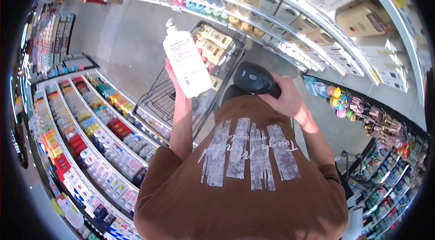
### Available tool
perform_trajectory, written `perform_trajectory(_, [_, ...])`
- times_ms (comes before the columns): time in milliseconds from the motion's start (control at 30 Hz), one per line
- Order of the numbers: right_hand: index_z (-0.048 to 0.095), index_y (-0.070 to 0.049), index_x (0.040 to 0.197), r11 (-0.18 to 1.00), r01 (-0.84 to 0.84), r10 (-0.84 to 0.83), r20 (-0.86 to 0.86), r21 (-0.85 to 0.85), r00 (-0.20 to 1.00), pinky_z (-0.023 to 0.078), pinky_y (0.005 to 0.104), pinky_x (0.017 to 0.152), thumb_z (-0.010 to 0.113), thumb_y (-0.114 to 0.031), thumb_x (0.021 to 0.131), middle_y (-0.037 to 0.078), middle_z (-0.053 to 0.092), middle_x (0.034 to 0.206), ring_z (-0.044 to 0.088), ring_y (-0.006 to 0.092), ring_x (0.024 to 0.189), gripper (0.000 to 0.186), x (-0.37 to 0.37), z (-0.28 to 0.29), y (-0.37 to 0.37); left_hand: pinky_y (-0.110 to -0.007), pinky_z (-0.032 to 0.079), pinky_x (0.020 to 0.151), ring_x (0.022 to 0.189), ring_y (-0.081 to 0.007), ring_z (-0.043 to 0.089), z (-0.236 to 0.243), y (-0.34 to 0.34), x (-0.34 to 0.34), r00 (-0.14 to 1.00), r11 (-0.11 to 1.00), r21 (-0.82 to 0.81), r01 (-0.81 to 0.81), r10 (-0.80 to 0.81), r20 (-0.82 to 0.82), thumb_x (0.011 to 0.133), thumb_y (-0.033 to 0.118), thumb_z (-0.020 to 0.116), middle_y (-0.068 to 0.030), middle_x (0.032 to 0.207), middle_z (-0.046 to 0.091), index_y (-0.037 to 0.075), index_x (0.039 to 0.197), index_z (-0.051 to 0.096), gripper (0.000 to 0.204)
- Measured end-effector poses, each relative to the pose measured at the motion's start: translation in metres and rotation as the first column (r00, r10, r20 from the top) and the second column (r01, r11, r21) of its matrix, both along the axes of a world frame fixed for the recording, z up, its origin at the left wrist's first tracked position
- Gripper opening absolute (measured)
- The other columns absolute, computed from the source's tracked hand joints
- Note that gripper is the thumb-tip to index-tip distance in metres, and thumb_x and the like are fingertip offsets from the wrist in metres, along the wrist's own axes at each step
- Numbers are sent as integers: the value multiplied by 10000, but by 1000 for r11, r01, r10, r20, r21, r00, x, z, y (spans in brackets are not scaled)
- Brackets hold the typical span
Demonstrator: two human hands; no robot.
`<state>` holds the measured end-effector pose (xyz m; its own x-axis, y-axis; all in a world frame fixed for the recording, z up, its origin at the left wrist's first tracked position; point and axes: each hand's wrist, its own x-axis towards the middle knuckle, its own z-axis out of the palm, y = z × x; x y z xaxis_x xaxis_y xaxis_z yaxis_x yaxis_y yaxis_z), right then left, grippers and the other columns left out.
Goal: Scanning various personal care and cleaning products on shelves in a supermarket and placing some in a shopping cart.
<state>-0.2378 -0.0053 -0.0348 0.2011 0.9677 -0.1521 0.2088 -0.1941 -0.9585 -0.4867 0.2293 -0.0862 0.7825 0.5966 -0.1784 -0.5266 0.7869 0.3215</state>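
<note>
1. Far left, shelves [90,126] packed with small colourful boxes and tubes curve down toward the lower edge.
2. Moving in, the left hand [177,73] is up and clamped round a white pump bottle [186,61], fingers wrapped behind it, the label side facing the camera, the pump head at the top.
3. Just behind and below that bottle sits a wire shopping cart [181,99], with tan bottles [213,43] lying at its far end.
4. Centre right, the right hand [283,99] grips a black handheld scanner [254,79], its head turned toward the bottle; the two hands are apart, bottle and scanner not touching.
5. Right side, a rack of small hanging items [358,108] in bright colours, and above it shelves of pale boxes [317,31].
</note>
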Motion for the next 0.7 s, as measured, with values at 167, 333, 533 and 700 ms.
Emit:
perform_trajectory(167, [642, 11, 1199, 998, -1, -1, 28, 66, 1000, 499, 397, 622, 765, -234, 876, 213, 659, 747, 635, 369, 627, 424, 13, 36, -30, -544, 588, 871, 1060, -367, 671, 24, -22, 60, 958, 976, 153, 153, -109, -264, 910, 746, 478, -223, 1328, 593, 61, 1554, 370, 946])
perform_trajectory(333, [686, -28, 1140, 997, 67, -63, -89, 41, 994, 482, 355, 626, 766, -147, 866, 141, 653, 734, 649, 243, 629, 309, 18, 50, -61, -501, 626, 784, 1039, -381, 697, 33, -46, 104, 892, 936, 73, 345, -303, -334, 956, 717, 416, -251, 1325, 606, 51, 1529, 415, 879])
perform_trajectory(533, [666, -19, 1030, 998, 29, -35, 91, 61, 995, 488, 391, 624, 775, -182, 834, 163, 660, 755, 643, 374, 676, 277, 30, 49, -83, -490, 626, 776, 1011, -385, 702, 30, -68, 127, 821, 885, -66, 462, -454, -346, 999, 656, 425, -293, 1297, 627, 43, 1528, 421, 810])
perform_trajectory(700, [657, -29, 1043, 994, 38, -55, 173, 101, 983, 515, 441, 666, 775, -196, 824, 182, 678, 805, 670, 394, 740, 300, 31, 42, -89, -499, 615, 825, 1013, -366, 705, 28, -78, 134, 776, 830, -65, 554, -543, -321, 990, 681, 386, -255, 1328, 628, 23, 1502, 450, 836])
